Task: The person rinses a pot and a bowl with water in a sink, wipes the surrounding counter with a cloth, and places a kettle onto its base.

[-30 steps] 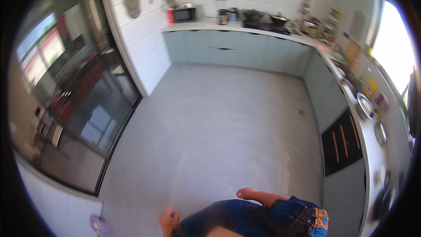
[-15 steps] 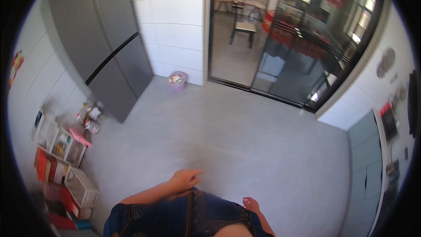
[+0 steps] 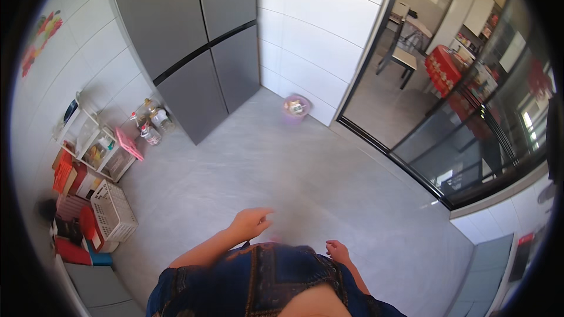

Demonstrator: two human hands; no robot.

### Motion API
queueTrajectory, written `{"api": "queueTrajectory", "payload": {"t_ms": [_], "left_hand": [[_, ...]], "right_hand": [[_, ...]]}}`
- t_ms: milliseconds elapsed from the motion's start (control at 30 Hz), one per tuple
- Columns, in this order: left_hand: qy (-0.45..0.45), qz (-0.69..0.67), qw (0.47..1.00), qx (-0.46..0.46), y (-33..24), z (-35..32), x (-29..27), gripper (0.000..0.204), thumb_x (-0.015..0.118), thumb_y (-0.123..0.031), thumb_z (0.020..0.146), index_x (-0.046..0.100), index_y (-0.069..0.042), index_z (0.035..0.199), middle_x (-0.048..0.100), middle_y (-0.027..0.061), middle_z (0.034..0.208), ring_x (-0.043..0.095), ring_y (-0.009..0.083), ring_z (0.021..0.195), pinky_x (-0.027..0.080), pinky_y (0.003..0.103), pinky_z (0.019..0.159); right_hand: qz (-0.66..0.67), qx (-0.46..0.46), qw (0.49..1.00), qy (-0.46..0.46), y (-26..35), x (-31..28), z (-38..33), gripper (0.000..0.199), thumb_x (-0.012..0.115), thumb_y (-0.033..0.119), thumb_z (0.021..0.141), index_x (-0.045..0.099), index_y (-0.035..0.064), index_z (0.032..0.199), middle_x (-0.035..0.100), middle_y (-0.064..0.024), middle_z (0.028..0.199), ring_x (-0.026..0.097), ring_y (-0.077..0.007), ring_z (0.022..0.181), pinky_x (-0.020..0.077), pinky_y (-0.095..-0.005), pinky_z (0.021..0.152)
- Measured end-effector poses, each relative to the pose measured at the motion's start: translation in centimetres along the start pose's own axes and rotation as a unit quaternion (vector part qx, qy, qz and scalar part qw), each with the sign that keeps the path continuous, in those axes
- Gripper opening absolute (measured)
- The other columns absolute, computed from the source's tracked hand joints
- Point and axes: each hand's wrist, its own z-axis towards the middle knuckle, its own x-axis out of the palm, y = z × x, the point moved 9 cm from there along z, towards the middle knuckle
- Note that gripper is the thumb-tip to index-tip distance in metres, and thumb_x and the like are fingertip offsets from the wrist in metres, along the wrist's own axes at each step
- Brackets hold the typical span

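Left hand now raised farther forward, right hand low, both empty, fingers loosely apart.

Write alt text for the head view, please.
A person looks down at their empty left hand and right hand above a grey tiled floor. Ahead stand a grey refrigerator and a small pink bin.

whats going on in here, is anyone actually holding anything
No. A person in dark patterned clothes stands on the grey tiled floor of a kitchen, both hands empty. The left hand is raised in front with fingers loosely spread; the right hand hangs low by the hip. Ahead stand a grey refrigerator, a small pink bin by the white wall and a glass sliding door.
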Motion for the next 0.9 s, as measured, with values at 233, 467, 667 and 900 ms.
{"api": "queueTrajectory", "payload": {"t_ms": [233, 467, 667, 900], "left_hand": [[-0.074, -0.056, 0.994, 0.051, -0.7, 10.6, -5.1, 0.034, 0.066, -0.021, 0.087, 0.063, -0.012, 0.120, 0.064, 0.0080, 0.079, 0.061, 0.0236, 0.071, 0.049, 0.036, 0.065], [-0.140, -0.024, 0.990, -0.021, 4.2, 18.7, -8.6, 0.034, 0.066, -0.020, 0.086, 0.063, -0.012, 0.119, 0.064, 0.0075, 0.080, 0.061, 0.0239, 0.071, 0.049, 0.036, 0.065], [-0.187, -0.046, 0.967, -0.165, 9.4, 20.4, -12.7, 0.036, 0.068, -0.022, 0.085, 0.063, -0.014, 0.120, 0.065, 0.0071, 0.081, 0.063, 0.0226, 0.072, 0.051, 0.034, 0.066], [-0.229, -0.044, 0.922, -0.309, 17.3, 20.0, -17.5, 0.039, 0.071, -0.026, 0.083, 0.064, -0.014, 0.119, 0.066, 0.0064, 0.083, 0.064, 0.0200, 0.075, 0.052, 0.031, 0.068]], "right_hand": [[-0.069, -0.016, 0.997, -0.016, 4.1, -6.8, 11.2, 0.030, 0.061, 0.028, 0.089, 0.067, 0.0054, 0.108, 0.071, -0.0117, 0.087, 0.070, -0.0177, 0.071, 0.0545, -0.0298, 0.058], [-0.110, -0.070, 0.991, 0.040, 16.1, -9.2, 27.3, 0.028, 0.061, 0.029, 0.089, 0.067, 0.0070, 0.105, 0.071, -0.0098, 0.081, 0.069, -0.0180, 0.068, 0.0532, -0.0325, 0.068], [-0.148, -0.235, 0.953, 0.120, 37.6, -4.0, 40.3, 0.029, 0.060, 0.023, 0.091, 0.065, 0.0054, 0.113, 0.068, -0.0062, 0.081, 0.064, -0.0131, 0.068, 0.0497, -0.0274, 0.058], [0.008, -0.299, 0.916, 0.266, 60.0, 8.9, 47.8, 0.032, 0.058, 0.026, 0.094, 0.062, 0.0083, 0.120, 0.067, -0.0050, 0.093, 0.063, -0.0133, 0.074, 0.0495, -0.0261, 0.061]]}}
